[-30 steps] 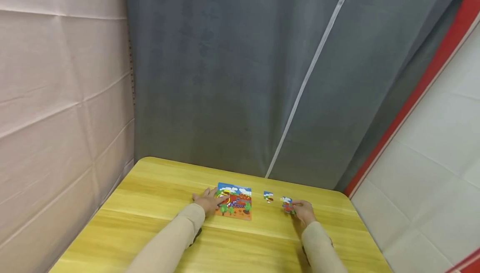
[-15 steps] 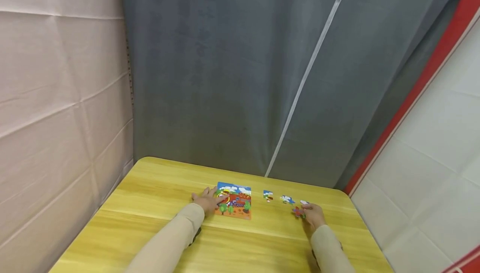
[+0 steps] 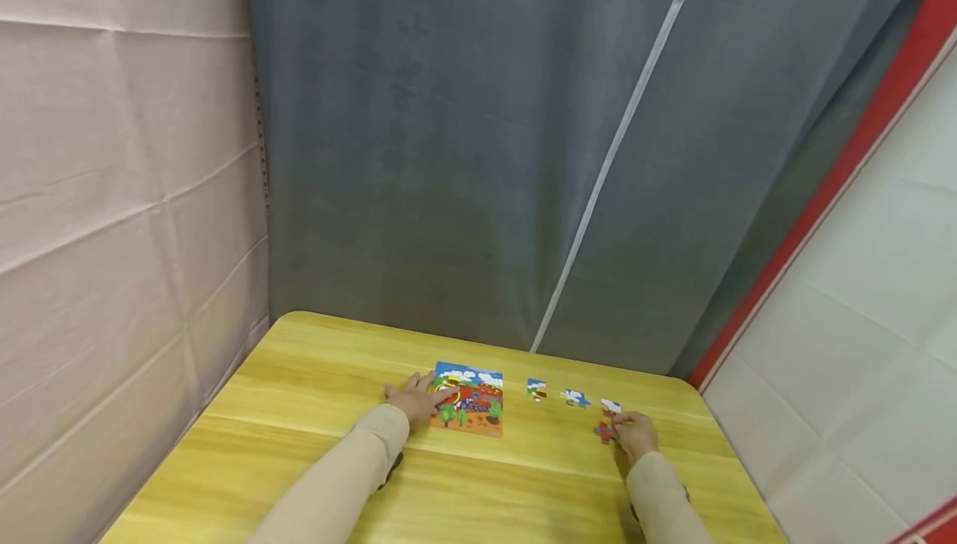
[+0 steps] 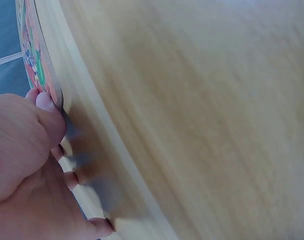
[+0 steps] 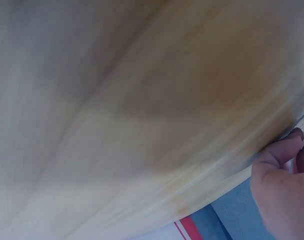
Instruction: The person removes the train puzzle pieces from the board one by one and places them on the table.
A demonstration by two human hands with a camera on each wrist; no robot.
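My left hand (image 3: 415,403) rests at the left edge of a square jigsaw puzzle (image 3: 484,421), fingers spread and some lying over its picture of blue sky, red ground and green trees. In the left wrist view the thumb (image 4: 49,112) lies at the puzzle's corner, with other fingertips on the table. Toward the right, my right hand (image 3: 636,435) pinches a red and blue puzzle piece (image 3: 605,433) by its right side. Just beyond those fingers lies a white and red puzzle piece (image 3: 611,405). The right wrist view shows the thumb and finger (image 5: 282,152) bent together, the piece itself hidden.
Two more loose pieces lie between the puzzle and my right hand: a blue and green piece (image 3: 536,388) and a white and blue piece (image 3: 575,398). The yellow wood-grain table (image 3: 314,436) ends at a grey curtain (image 3: 449,195) behind, with pale cloth on both sides.
My right hand has moved right and nearer with the red puzzle piece, away from the white and blue one, uncovering the white and red piece. My left hand stays put.
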